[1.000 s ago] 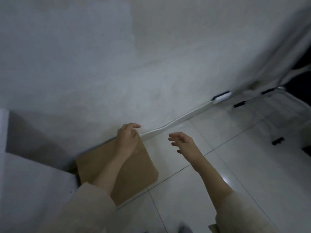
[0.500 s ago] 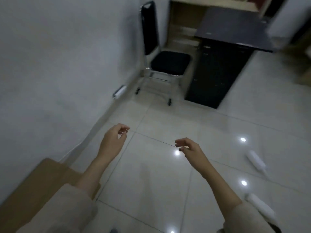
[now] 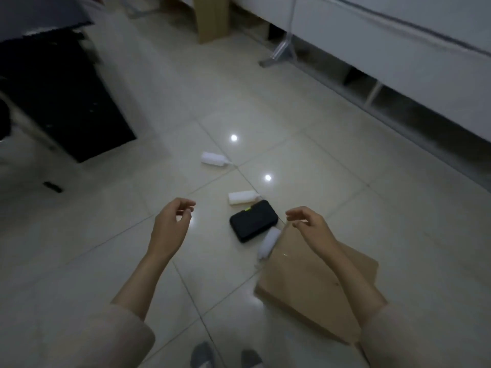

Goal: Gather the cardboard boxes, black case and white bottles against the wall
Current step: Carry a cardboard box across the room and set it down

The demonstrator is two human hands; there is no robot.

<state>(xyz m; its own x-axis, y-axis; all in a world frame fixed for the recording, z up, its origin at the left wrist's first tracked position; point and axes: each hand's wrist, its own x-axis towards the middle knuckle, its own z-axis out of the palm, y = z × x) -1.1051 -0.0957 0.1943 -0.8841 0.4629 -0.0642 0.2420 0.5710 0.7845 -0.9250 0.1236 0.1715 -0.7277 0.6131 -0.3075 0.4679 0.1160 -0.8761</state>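
Note:
A black case lies on the tiled floor in the middle of the view. Three white bottles lie around it: one further off, one touching the case's far edge, one between the case and a flat cardboard box at the lower right. My left hand hovers left of the case, fingers loosely curled, holding nothing. My right hand hovers over the box's near corner, fingers loosely curled and empty.
A black cabinet stands at the upper left. A long white unit on metal legs runs along the right. A wooden panel stands at the top. My feet show at the bottom edge.
The view has swung right, from the wall and the box placed there to the open floor. My left hand let go of that box; both hands now hover empty.

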